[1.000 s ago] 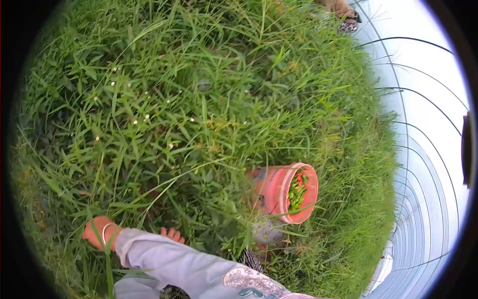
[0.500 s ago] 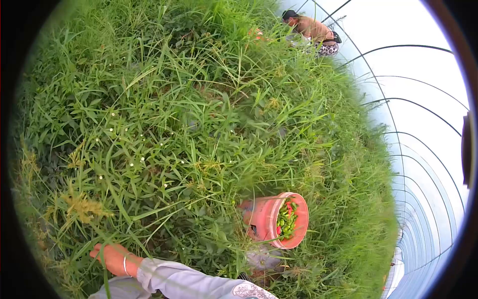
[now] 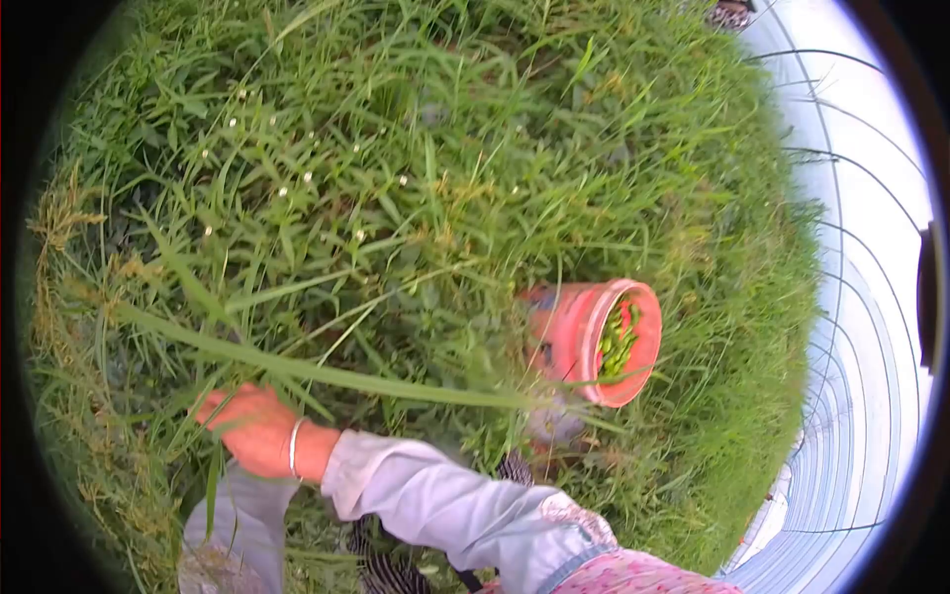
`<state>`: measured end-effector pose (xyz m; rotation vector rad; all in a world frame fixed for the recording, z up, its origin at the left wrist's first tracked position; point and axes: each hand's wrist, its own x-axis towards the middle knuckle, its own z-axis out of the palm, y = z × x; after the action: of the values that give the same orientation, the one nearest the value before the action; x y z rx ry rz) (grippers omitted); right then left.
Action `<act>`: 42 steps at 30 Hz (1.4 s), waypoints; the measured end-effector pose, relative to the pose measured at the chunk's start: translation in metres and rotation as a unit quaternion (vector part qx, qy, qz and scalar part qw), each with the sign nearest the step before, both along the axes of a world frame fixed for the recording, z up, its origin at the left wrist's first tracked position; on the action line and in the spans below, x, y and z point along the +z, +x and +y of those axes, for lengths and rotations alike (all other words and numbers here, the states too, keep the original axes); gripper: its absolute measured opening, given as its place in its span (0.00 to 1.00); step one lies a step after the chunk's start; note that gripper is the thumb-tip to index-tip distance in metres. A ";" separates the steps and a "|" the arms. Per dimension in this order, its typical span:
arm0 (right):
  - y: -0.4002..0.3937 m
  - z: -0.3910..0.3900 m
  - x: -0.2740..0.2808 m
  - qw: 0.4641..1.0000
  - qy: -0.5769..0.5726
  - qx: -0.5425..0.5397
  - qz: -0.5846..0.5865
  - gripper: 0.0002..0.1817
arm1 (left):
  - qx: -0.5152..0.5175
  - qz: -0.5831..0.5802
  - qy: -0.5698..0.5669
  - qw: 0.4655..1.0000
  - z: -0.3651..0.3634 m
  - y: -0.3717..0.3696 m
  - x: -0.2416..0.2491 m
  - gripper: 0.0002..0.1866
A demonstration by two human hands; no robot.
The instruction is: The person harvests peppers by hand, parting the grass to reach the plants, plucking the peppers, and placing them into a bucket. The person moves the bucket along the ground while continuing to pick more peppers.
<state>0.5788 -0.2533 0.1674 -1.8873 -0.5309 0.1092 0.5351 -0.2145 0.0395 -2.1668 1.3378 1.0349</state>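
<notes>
My right hand (image 3: pixel 259 436), with a thin silvery bangle at the wrist, reaches into tall grass and leafy plants at the lower left. Its fingers are bent together among the leaves; what lies between them is hidden. A second pale sleeve (image 3: pixel 237 515), my left one, runs up behind the right wrist, and my left hand is out of sight. To the right of my arm, a pinkish-red bucket (image 3: pixel 576 337) holds green and red chili peppers (image 3: pixel 620 342). It appears sideways in this turned view.
Dense weeds (image 3: pixel 416 218) with small white flowers surround the bucket. A long grass blade (image 3: pixel 336 374) crosses before my right hand. Along the right side curves a greenhouse cover (image 3: pixel 841 228) on thin hoops. At the top edge, another person's patterned clothing (image 3: pixel 730 14) shows in part.
My view has shifted, so the bucket and plants sit higher and further right. More of both my sleeves shows. My right hand remains among the plants; the other person has mostly left the frame.
</notes>
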 end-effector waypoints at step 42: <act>-0.206 -0.177 -0.163 0.823 -0.372 -0.163 0.397 0.34 | 0.198 -0.178 -0.158 0.951 0.077 0.108 0.088 0.08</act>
<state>0.3726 -0.4299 0.0049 -2.3940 0.4972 0.9450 0.6428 -0.1373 0.1279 -2.7768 0.9735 0.5299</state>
